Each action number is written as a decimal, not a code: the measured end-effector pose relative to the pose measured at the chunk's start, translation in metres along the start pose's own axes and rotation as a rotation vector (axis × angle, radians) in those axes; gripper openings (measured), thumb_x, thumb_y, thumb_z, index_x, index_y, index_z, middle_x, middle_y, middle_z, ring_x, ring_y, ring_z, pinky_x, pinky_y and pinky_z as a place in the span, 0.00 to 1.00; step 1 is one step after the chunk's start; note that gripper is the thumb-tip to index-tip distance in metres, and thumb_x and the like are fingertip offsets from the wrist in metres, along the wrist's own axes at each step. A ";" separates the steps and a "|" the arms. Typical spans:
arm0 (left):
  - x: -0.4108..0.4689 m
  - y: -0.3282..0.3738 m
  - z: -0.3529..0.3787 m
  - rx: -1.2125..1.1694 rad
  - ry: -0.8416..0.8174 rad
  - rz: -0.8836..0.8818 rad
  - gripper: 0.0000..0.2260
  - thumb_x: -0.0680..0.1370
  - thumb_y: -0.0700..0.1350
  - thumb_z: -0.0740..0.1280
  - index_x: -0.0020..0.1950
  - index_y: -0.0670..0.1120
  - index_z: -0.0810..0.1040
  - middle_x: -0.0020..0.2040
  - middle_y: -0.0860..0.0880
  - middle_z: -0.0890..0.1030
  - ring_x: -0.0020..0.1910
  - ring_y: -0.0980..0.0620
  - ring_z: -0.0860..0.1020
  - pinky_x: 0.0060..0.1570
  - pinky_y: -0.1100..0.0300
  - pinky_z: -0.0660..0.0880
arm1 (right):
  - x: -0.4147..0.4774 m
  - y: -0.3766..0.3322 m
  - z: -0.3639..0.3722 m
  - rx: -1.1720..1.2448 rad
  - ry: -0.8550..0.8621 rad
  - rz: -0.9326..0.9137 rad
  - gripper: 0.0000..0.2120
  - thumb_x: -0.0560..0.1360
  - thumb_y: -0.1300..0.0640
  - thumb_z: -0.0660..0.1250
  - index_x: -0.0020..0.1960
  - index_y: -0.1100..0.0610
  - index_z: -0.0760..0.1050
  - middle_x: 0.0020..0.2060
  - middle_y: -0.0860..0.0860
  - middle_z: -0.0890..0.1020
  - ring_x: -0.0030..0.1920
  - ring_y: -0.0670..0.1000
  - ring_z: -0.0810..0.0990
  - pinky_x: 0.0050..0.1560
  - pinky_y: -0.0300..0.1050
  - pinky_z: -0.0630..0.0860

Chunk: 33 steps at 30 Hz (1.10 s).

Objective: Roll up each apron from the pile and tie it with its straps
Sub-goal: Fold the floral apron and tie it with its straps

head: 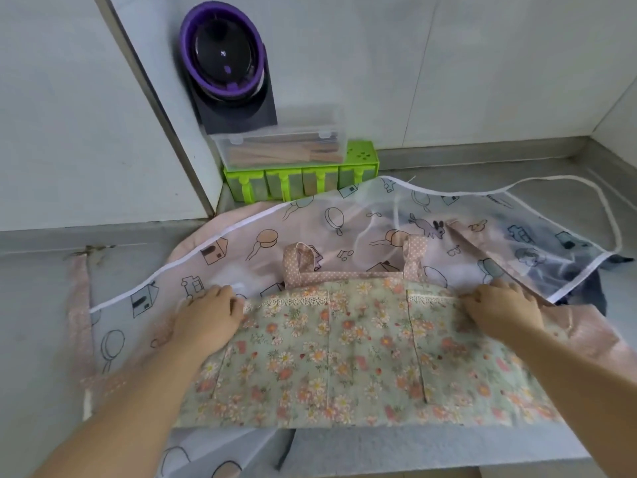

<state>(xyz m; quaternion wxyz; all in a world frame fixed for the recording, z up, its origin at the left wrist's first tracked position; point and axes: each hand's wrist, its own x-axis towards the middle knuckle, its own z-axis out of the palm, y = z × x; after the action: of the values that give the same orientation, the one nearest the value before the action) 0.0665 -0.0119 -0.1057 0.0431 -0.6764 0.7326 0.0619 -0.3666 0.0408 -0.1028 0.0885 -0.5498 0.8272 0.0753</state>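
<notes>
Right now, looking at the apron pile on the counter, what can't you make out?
All in the head view:
1. Left hand and right hand: the fingertips curl under at the far edge of the green floral cloth apron, so the grip is unclear.
2. Dark blue fabric: mostly covered by the translucent cartoon-print plastic apron.
3. That translucent apron's near end: cut off by the bottom frame edge.
4. Lime-green plastic spice rack: contents too small to tell.

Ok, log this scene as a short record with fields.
top layer: floral apron, lying flat, not rolled
underneath: see-through printed apron, spread out
hands: left hand and right hand each grip the floral apron's upper edge
surface: grey counter
behind: green spice rack, clear box on top
stage: rolling not yet begun
</notes>
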 end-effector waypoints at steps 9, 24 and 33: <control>0.013 0.033 -0.015 -0.261 -0.185 0.122 0.18 0.78 0.64 0.53 0.53 0.53 0.72 0.47 0.56 0.76 0.43 0.58 0.76 0.38 0.60 0.71 | -0.005 -0.030 0.004 0.322 0.066 -0.235 0.21 0.76 0.35 0.54 0.45 0.51 0.72 0.47 0.49 0.72 0.51 0.50 0.67 0.58 0.50 0.65; 0.008 -0.018 -0.041 0.044 0.411 -0.019 0.08 0.74 0.49 0.72 0.44 0.46 0.79 0.45 0.46 0.78 0.40 0.43 0.77 0.43 0.51 0.68 | -0.004 -0.110 -0.020 0.506 0.390 -0.476 0.16 0.76 0.53 0.66 0.36 0.57 0.65 0.29 0.49 0.68 0.28 0.55 0.68 0.29 0.43 0.58; -0.034 0.128 0.004 -0.148 0.317 0.337 0.14 0.77 0.56 0.60 0.58 0.55 0.78 0.59 0.53 0.77 0.60 0.50 0.76 0.69 0.36 0.52 | -0.007 -0.088 -0.008 0.264 0.339 -0.170 0.15 0.79 0.50 0.59 0.63 0.50 0.75 0.67 0.53 0.72 0.71 0.55 0.62 0.73 0.56 0.50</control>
<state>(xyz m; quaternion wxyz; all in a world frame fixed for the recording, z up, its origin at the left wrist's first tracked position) -0.0586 0.0322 -0.1007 -0.1331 -0.5471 0.8263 0.0148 -0.2836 0.0116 -0.0962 0.0256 -0.6059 0.7836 -0.1349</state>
